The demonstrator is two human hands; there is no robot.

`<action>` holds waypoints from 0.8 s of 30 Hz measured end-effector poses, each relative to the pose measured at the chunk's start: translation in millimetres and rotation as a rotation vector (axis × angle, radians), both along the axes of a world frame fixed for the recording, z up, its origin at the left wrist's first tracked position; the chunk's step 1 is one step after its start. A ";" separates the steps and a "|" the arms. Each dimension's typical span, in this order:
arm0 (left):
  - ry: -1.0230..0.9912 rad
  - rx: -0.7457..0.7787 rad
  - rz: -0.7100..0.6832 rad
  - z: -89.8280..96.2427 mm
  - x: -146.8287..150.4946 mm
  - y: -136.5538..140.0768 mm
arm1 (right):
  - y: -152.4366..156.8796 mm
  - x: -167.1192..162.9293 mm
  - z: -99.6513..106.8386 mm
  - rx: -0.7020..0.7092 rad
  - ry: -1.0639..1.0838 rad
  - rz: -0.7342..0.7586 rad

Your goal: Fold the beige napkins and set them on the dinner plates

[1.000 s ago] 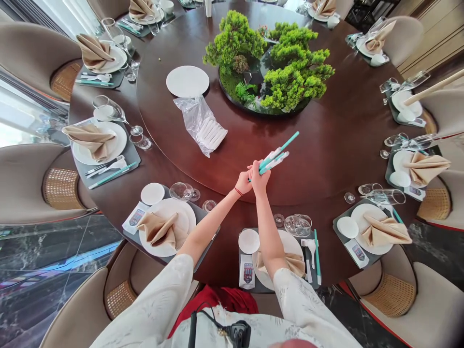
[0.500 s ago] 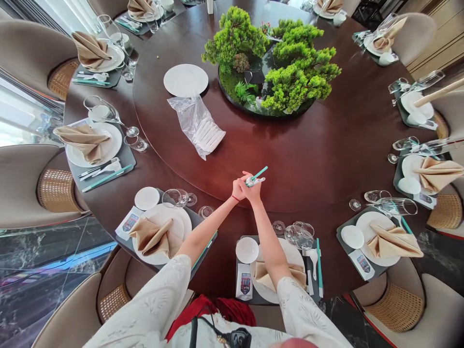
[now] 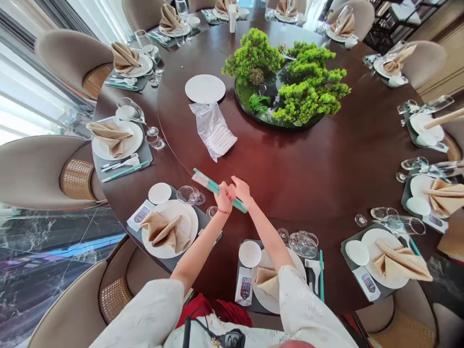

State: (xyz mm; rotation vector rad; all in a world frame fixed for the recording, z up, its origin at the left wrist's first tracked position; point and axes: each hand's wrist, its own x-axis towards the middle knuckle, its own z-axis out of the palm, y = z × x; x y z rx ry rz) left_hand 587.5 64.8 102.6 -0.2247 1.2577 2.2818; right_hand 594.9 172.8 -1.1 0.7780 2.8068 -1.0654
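A bundle of slim teal-and-white wrapped chopsticks (image 3: 206, 181) slants over the near part of the table, its upper end to the left. My left hand (image 3: 224, 196) is closed around the middle of it. Pressed close beside it, my right hand (image 3: 242, 189) is at the lower right part of the bundle, fingers bent and partly hidden against the left hand. Beyond my hands lies a clear plastic bag (image 3: 206, 121) with white wrapped pieces (image 3: 222, 139) in it. Right behind the bag is a white plate (image 3: 205, 89).
Green miniature trees (image 3: 308, 96) stand in a dark round tray on the raised turntable (image 3: 290, 169). Place settings with plates, beige napkins (image 3: 166, 234), stemmed glasses (image 3: 303, 244) and bowls (image 3: 250, 253) ring the table's edge. Chairs (image 3: 50, 169) stand around it.
The bundle has swung from pointing away to the right to lying crosswise, upper end left. My hands have shifted a little left and nearer, and the view has tilted up slightly.
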 end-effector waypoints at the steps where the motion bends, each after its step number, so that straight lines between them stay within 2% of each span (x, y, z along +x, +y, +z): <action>1: -0.038 0.046 -0.017 11.1 7.6 -22.5 | -9.3 -8.9 -7.5 0.039 -0.054 0.143; 3: -0.144 0.085 -0.059 28.2 28.0 -64.8 | -24.6 -19.0 -19.8 0.112 -0.106 0.326; 6: -0.292 0.114 -0.114 40.4 60.9 -110.2 | -32.9 -12.0 -31.4 0.172 -0.124 0.366; 12: -0.413 0.236 -0.289 43.8 97.0 -145.6 | -22.5 28.7 -40.1 0.249 -0.147 0.381; 15: -0.450 0.278 -0.358 48.7 100.0 -156.1 | -14.9 49.2 -40.1 0.269 -0.167 0.344; 19: -0.537 0.310 -0.326 56.5 95.5 -169.6 | -5.3 90.5 -34.2 0.272 -0.231 0.251; 22: -0.605 0.300 -0.259 59.8 91.7 -181.8 | -1.0 117.5 -20.5 0.311 -0.316 0.151; 24: -0.641 0.275 -0.234 61.0 91.5 -191.9 | 3.3 117.1 -4.9 0.343 -0.371 0.025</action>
